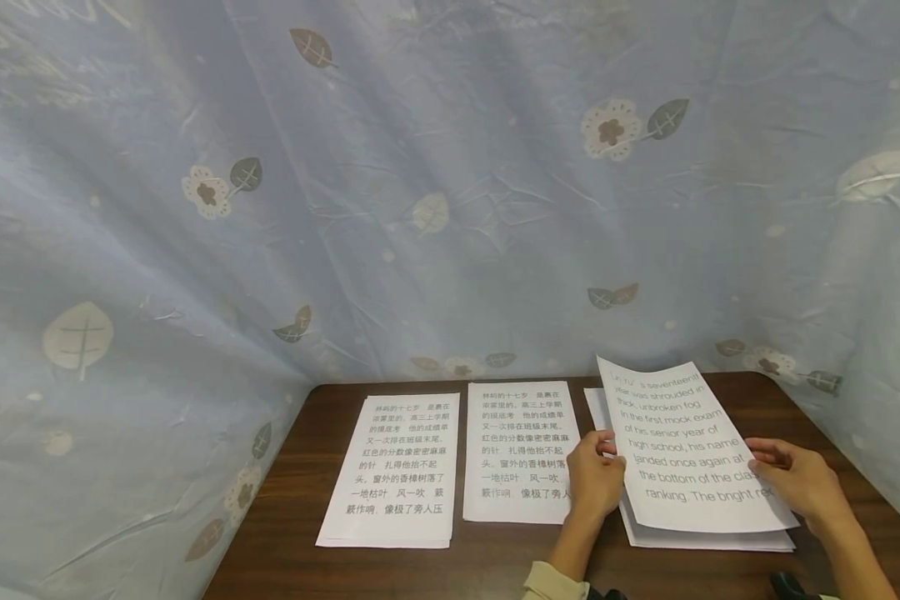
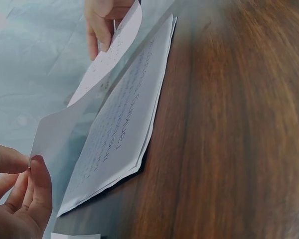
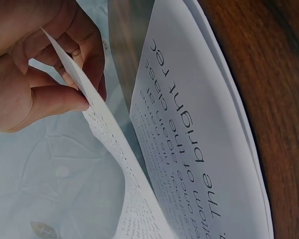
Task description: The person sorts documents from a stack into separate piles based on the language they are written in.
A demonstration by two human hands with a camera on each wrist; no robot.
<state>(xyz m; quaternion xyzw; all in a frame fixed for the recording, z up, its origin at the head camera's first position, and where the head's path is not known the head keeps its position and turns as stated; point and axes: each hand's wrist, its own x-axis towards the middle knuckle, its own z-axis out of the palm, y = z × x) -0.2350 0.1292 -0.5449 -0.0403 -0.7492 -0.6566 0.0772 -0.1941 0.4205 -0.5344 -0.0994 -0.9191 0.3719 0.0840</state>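
Observation:
A sheet of paper (image 1: 682,467) printed with large English text is held up by both hands above a stack of paper (image 1: 712,540) on the right of the table. My left hand (image 1: 597,475) pinches the sheet's left edge between thumb and fingers, as the left wrist view shows. On the opposite edge, my right hand (image 1: 798,483) grips it with the thumb on the printed face and fingers behind. The sheet bends slightly and stands apart from the stack (image 3: 189,99), whose top page carries similar English print.
Two more paper stacks with Chinese text lie on the dark wooden table (image 1: 285,500): a left stack (image 1: 397,475) and a middle stack (image 1: 517,458). Behind the table hangs a pale blue curtain (image 1: 450,250) with leaves and flowers. Dark wrist straps show at the bottom.

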